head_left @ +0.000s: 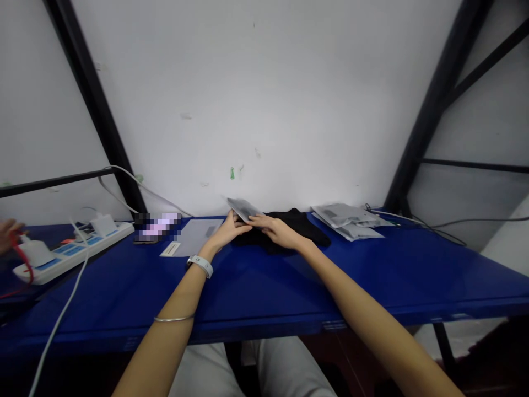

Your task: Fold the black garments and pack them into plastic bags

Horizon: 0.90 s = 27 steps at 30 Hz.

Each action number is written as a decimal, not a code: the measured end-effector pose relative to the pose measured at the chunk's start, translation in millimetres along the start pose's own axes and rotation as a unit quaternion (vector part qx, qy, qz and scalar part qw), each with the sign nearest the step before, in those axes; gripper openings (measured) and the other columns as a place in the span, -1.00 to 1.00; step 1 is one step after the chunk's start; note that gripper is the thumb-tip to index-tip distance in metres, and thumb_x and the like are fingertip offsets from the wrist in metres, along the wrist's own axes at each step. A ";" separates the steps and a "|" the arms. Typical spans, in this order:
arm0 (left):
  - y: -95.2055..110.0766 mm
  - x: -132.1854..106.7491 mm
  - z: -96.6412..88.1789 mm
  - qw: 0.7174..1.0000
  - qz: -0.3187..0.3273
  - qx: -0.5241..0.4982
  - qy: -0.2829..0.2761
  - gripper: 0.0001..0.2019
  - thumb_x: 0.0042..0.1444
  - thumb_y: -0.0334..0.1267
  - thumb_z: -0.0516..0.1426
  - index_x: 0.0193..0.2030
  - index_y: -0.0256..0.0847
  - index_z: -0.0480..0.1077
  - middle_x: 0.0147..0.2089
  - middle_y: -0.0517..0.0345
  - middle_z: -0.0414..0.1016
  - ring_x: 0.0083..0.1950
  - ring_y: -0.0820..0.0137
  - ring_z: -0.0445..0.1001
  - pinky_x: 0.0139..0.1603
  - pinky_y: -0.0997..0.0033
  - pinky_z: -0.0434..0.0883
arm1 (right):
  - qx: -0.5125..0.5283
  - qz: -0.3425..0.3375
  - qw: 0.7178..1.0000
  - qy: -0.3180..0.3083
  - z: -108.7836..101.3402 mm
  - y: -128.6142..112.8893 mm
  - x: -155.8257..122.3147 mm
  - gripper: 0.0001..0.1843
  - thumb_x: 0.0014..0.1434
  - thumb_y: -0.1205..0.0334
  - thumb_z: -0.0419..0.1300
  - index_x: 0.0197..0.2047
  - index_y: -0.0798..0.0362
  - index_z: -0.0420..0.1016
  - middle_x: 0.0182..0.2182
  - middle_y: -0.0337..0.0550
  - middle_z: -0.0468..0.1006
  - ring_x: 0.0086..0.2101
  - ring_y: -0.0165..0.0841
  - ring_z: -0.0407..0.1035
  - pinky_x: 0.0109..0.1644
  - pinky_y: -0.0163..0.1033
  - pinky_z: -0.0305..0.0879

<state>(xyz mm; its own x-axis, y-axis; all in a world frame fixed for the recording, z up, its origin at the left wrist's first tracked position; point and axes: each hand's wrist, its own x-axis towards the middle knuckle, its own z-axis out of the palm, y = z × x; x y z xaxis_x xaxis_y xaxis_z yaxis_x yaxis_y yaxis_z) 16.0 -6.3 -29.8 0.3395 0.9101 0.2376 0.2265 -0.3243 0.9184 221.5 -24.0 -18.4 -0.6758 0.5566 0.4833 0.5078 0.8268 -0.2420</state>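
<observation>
My left hand (pixel 226 230) and my right hand (pixel 278 229) meet at the back of the blue table (pixel 256 286). Together they pinch a small grey plastic packet (pixel 243 208), tilted up toward the wall. The left fingers close on its near left edge, the right fingers on its lower right corner. Just behind and under my right hand lies a heap of black cloth (pixel 297 223). A white watch and a thin bangle sit on my left forearm.
A flat clear bag with a label (pixel 194 236) lies left of my hands, a phone (pixel 156 227) beyond it. A white power strip (pixel 70 251) with plugs and cables sits far left, near another person's hand (pixel 9 230). Several grey packets (pixel 347 220) pile at the right. Black frame struts stand on both sides.
</observation>
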 end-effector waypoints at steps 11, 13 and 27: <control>1.0 -2.6 1.3 0.894 0.173 0.409 0.063 -0.68 0.01 -0.19 0.25 -0.05 -0.05 0.44 0.22 0.07 0.21 0.24 0.07 0.09 0.22 0.01 0.16 | -0.095 0.094 0.991 0.017 -2.2 -7.4 -4.0 -0.97 0.19 0.34 0.18 -0.28 0.09 0.45 -0.38 -0.15 0.48 -0.37 -0.37 0.36 -0.25 -0.32 0.20; 6.2 -3.4 9.4 0.885 0.217 0.411 0.022 -0.86 0.07 -0.21 0.21 -0.20 -0.11 0.47 0.07 0.09 0.34 0.15 0.17 0.19 0.17 0.10 0.21 | -0.065 0.080 0.995 0.016 -1.5 -4.6 -3.4 -0.93 0.21 0.37 0.14 -0.29 0.11 0.46 -0.40 -0.15 0.50 -0.39 -0.39 0.36 -0.26 -0.33 0.19; 6.9 0.5 12.5 0.786 0.272 0.549 0.079 -0.88 0.25 -0.32 0.04 -0.22 -0.17 0.41 -0.15 0.08 0.49 -0.05 0.25 0.29 -0.11 0.25 0.25 | -0.253 0.094 0.962 0.035 -16.9 -4.9 -3.9 -0.82 0.26 0.39 0.04 -0.25 0.06 0.46 -0.32 -0.14 0.50 -0.35 -0.37 0.36 -0.37 -0.32 0.02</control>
<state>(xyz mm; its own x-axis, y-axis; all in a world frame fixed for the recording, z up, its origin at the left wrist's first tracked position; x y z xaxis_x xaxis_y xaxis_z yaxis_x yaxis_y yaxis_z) 29.1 -11.3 -27.4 0.5614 0.5520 0.6166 0.7676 -0.6258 -0.1387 230.7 -31.6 -4.8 -0.5170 0.6714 0.5310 0.8252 0.5557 0.1008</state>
